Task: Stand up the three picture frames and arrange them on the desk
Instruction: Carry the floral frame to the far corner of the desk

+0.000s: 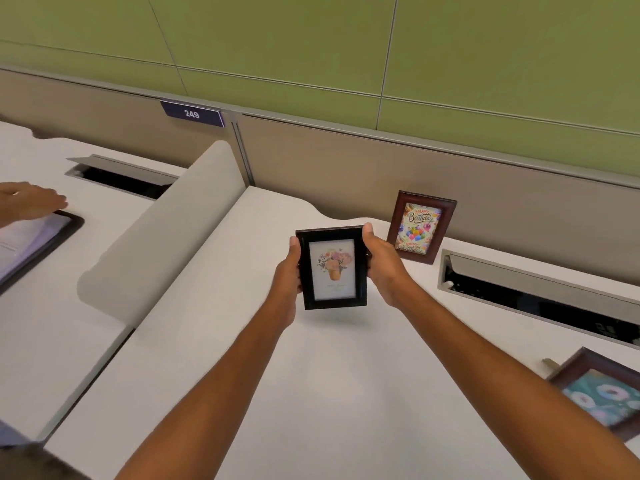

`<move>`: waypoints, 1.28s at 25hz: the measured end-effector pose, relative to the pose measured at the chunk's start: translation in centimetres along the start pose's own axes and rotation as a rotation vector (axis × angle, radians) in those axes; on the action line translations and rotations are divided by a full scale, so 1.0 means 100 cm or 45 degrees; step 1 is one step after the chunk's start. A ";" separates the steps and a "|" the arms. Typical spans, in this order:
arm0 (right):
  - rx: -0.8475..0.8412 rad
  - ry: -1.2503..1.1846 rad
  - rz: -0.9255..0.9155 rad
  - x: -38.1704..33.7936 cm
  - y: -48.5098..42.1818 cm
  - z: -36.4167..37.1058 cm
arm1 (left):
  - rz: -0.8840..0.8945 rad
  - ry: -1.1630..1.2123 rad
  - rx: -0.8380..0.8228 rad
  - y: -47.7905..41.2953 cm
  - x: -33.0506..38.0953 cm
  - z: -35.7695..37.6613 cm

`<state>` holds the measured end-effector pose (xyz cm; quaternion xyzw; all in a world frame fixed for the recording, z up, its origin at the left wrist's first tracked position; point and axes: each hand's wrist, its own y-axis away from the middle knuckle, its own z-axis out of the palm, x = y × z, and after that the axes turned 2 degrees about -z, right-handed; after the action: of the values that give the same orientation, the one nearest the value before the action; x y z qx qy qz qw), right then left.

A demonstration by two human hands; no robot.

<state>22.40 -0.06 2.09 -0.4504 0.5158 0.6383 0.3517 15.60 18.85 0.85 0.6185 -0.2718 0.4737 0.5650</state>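
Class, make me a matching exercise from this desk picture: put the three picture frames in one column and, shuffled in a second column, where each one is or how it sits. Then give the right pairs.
Column one:
1. black frame with the flower pot picture
2. brown Happy Birthday frame
3. brown frame with the teal flower picture

Column two:
A. lying tilted at the right edge of the view, partly cut off
B. held above the desk between the left hand and right hand
C. standing upright near the partition

Pairs: 1-B, 2-C, 3-A
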 end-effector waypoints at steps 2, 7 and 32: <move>-0.047 0.022 -0.001 -0.003 -0.021 0.017 | 0.008 0.008 0.029 -0.015 0.008 -0.014; -0.090 0.033 -0.002 -0.012 -0.079 0.056 | 0.021 0.019 0.097 -0.061 0.024 -0.050; -0.268 0.068 0.032 -0.026 -0.282 0.165 | 0.133 0.071 0.259 -0.256 0.054 -0.149</move>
<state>45.61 22.28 -4.12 -0.4951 0.4606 0.6811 0.2807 35.89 39.60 -6.92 0.6442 -0.2384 0.5447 0.4810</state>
